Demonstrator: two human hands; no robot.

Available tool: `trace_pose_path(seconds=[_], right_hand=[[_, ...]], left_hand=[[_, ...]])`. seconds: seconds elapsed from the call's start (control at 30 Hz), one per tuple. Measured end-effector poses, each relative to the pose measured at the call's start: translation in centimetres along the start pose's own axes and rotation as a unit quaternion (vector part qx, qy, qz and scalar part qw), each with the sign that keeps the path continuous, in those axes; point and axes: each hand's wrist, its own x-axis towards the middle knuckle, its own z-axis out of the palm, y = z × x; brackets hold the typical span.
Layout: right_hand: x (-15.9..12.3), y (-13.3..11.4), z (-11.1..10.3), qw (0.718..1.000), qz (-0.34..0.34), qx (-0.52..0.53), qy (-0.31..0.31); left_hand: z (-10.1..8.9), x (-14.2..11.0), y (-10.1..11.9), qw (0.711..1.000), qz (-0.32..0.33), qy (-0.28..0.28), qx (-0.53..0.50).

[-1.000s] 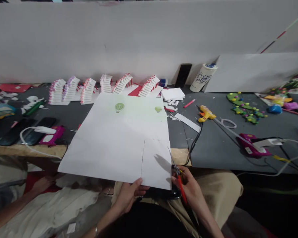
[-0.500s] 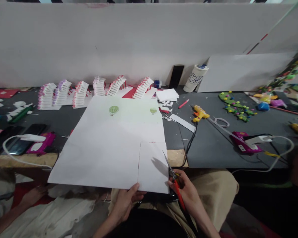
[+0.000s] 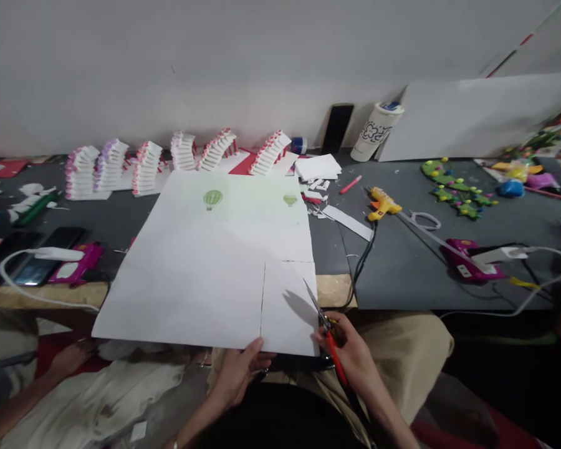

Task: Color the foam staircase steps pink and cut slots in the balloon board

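A large white sheet of card (image 3: 191, 274) lies partly on the table, its near edge sticking out over my lap. Green balloon pictures are printed near its far side, and drawn lines mark off a rectangle at its near right corner. My left hand (image 3: 240, 371) pinches the near edge beside the upright line, thumb on top, other fingers underneath. In my right hand (image 3: 350, 355) is a pair of scissors (image 3: 333, 349) with orange-red handles. Their blades look together and point away over the marked rectangle, casting a shadow. My right fingertips are at the card's right edge.
Several small white stair models (image 3: 144, 168) stand along the back. Paper scraps (image 3: 315, 193), a yellow glue gun (image 3: 383, 204), its black cord, a white cup (image 3: 376, 132) and a purple power strip (image 3: 472, 259) are to the right. Another person's hand (image 3: 72, 358) rests at the lower left.
The view has shifted slightly, so the table things sit a little higher in the picture. Both hands keep the same hold on the card and scissors.
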Motion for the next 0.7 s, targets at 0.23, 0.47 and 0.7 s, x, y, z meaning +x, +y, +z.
trace_pose_path(seconds=[0.23, 0.47, 0.7], right_hand=[[-0.2, -0.3, 0.1, 1.000, -0.004, 0.011, -0.002], [0.1, 0.3, 0.2, 0.998, 0.026, 0.057, 0.009], [0.1, -0.9, 0.3, 0.997, 0.046, 0.068, 0.013]], left_hand=[[-0.3, 0.2, -0.2, 1.000, 0.000, -0.014, 0.018], [-0.5, 0.3, -0.5, 0.999, 0.004, -0.028, 0.014], [-0.2, 0.2, -0.4, 1.000, -0.007, -0.022, 0.011]])
